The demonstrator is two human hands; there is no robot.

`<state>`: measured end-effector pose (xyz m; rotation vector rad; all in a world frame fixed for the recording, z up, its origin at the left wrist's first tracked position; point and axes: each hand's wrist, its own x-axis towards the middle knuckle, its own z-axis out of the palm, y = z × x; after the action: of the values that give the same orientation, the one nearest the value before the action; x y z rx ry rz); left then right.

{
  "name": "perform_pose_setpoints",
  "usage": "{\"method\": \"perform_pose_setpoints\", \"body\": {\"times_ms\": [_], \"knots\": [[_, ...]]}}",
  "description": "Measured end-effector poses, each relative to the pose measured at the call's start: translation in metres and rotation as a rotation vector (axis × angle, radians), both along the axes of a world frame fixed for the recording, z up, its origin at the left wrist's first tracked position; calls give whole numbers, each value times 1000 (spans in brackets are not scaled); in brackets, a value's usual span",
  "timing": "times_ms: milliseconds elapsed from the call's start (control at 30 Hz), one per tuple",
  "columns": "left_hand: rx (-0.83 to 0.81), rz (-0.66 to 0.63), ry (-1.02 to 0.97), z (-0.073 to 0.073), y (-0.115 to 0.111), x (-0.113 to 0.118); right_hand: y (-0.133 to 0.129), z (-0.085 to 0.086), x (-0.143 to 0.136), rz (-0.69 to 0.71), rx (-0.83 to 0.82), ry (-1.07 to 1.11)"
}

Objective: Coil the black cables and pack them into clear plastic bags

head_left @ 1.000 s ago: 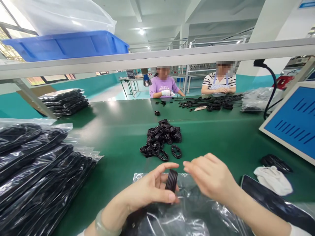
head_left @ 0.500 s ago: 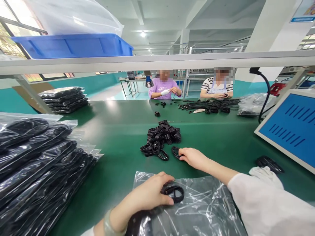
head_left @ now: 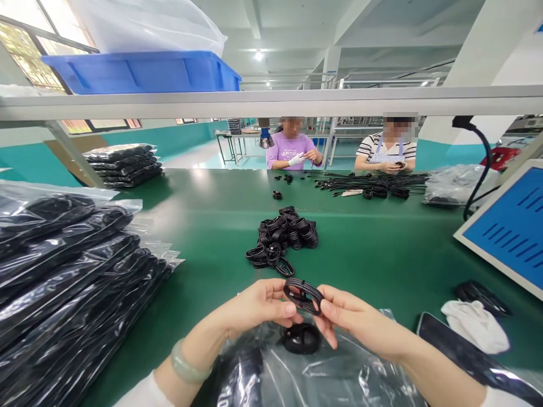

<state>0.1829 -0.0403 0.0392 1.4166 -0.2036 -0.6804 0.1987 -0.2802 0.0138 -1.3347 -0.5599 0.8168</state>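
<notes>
A coiled black cable (head_left: 304,295) is held up between my two hands, above a clear plastic bag (head_left: 326,373). My left hand (head_left: 271,304) pinches its left side, and my right hand (head_left: 337,311) grips its right side between thumb and fingers. Just below, another black coil (head_left: 302,339) lies on the bag. Dark coils show at the bag's left part. Beyond my hands, a pile of coiled black cables (head_left: 288,229) rests on the green table (head_left: 203,237).
Filled bags (head_left: 63,282) are stacked at the left. To the right lie a phone (head_left: 458,345), a white glove (head_left: 475,325), a black coil (head_left: 483,297) and a blue device (head_left: 513,226). A shelf (head_left: 271,102) spans the view. Two people sit across the table.
My right hand has come back from beside the pile with a coil. My left hand has risen from the bag and now holds that coil too. The view has shifted slightly.
</notes>
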Motion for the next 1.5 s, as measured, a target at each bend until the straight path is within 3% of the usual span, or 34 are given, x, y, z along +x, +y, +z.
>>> {"method": "perform_pose_setpoints", "body": {"times_ms": [100,200,367,600,767,900,1000,1133,1333,1500], "knots": [[-20,51,52,-2,0,2,0,-6,6,12,118,237],[-79,113,169,-5,-1,3,-1,-8,9,39,121,268],[-181,-15,329,-7,-2,1,0,-3,7,-73,22,47],[-177,-21,263,-9,-9,-3,0,3,4,-122,-151,-264],[-115,94,195,-7,-18,-9,2,2,-10,-437,-290,-540],[-102,110,144,0,-24,-15,6,2,-20,-363,-320,-721],[-98,92,103,5,-26,-19,8,4,-20,-331,-213,-766],[-89,87,59,5,-26,-19,4,9,-16,-258,-111,-656],[-93,76,34,2,-19,-14,2,9,-14,-132,43,-269],[-195,47,78,5,-15,-13,5,8,-11,-121,25,-126]]}}
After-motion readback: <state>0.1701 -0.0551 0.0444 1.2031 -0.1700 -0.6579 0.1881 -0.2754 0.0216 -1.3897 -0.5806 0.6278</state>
